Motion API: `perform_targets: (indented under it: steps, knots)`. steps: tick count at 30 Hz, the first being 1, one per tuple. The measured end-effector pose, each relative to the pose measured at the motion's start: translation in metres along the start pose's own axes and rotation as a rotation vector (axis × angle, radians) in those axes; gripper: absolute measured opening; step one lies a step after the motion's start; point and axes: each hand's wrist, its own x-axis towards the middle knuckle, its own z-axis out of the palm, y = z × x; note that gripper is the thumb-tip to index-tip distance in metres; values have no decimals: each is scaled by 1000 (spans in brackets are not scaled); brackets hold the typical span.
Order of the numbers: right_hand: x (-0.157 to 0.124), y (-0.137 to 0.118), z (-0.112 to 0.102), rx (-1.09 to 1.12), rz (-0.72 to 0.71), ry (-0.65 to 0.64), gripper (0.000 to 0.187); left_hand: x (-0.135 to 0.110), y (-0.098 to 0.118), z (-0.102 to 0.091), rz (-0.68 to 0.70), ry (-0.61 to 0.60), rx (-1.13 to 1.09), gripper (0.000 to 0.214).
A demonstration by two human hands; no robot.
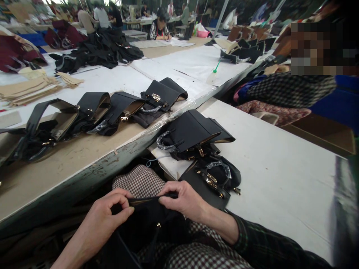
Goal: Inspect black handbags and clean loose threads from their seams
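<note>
A black handbag [148, 220] lies in my lap over a checked cloth [193, 254], its top edge held up between my hands. My left hand [108, 211] pinches the left end of that edge between thumb and fingers. At the right end, my right hand [182, 198] grips the same edge, thumb in front. A tan strip shows inside the opening. One small gold fitting [159, 225] sits on the bag's front; its lower part is dark and hard to make out. Just beyond my right hand lies another black handbag [210, 175] with gold hardware and plastic-wrapped handles.
More black bags [193, 129] lie on the white table [269, 168] to my right. A row of them [95, 108] lines the long worktable [84, 160] ahead. A person in a checked garment [291, 89] sits at right; a green-tipped bottle [212, 76] stands farther back.
</note>
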Motion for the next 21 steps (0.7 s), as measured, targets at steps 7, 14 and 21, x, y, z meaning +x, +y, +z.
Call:
perform_targets:
  steps: [7,14,21]
  knots:
    - [-3,-3,6,-83,-73,84,8,-3,2,1,49,72,-18,25]
    - [-3,-2,3,-109,-49,79,7,-4,5,7,78,151,18,21]
    - [-2,-1,5,-94,-42,62,7,-3,8,10,67,192,82,21]
